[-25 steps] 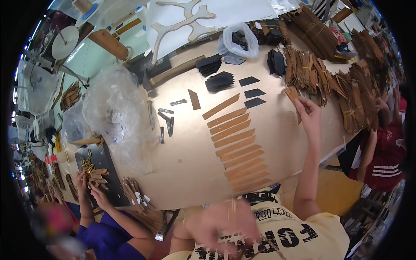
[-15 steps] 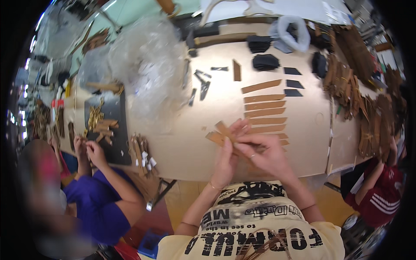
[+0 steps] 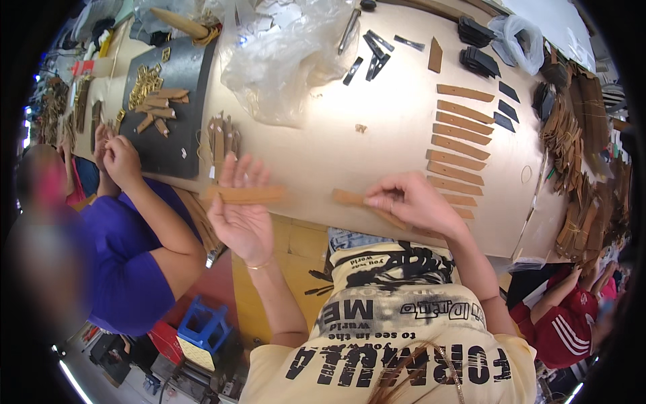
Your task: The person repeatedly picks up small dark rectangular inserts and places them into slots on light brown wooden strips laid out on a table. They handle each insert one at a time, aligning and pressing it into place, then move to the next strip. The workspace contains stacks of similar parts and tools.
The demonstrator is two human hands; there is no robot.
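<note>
My left hand (image 3: 243,209) is raised palm up at the table's near edge, with a flat tan leather strip (image 3: 245,194) lying across its spread fingers. My right hand (image 3: 410,200) pinches the end of a second tan strip (image 3: 350,198) just above the beige table (image 3: 377,141). To the right of that hand a column of several tan strips (image 3: 457,145) lies in a neat row on the table.
A person in a blue top (image 3: 131,269) sits at my left, hands (image 3: 114,151) over a dark mat (image 3: 176,128) with small tan pieces. Crumpled clear plastic (image 3: 282,60), dark metal tools (image 3: 370,54), black pieces (image 3: 481,60) and heaps of brown strips (image 3: 579,128) lie farther off. A person in red (image 3: 565,330) sits right.
My hands were together over a small bundle of strips at the table edge; they have parted, the left carrying one strip leftward, the right keeping another.
</note>
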